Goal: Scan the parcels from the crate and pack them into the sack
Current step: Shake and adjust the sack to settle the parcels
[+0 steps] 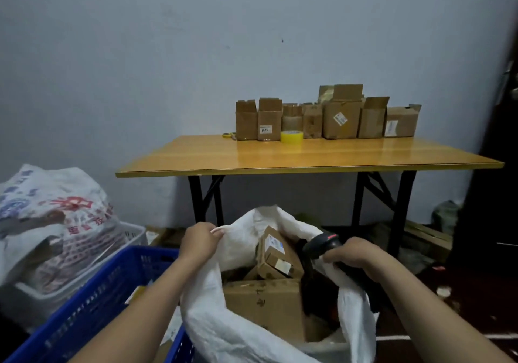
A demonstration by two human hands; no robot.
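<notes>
A white woven sack point(224, 334) stands open in front of me, low in the head view. My left hand point(200, 240) pinches its left rim. My right hand point(354, 254) grips a black barcode scanner point(322, 243) together with the sack's right rim. Inside the sack lie cardboard parcels: a small labelled box point(277, 253) tilted on top of a larger brown box point(263, 304). The blue plastic crate point(92, 304) sits at my lower left; its contents are mostly hidden by my left arm.
A wooden folding table point(280, 158) stands against the wall beyond the sack, with a row of cardboard boxes point(342, 119), a yellow tape roll point(291, 136) and scissors point(229, 135). A printed sack point(53, 222) fills a white basket point(131, 236) at left. Dark door at right.
</notes>
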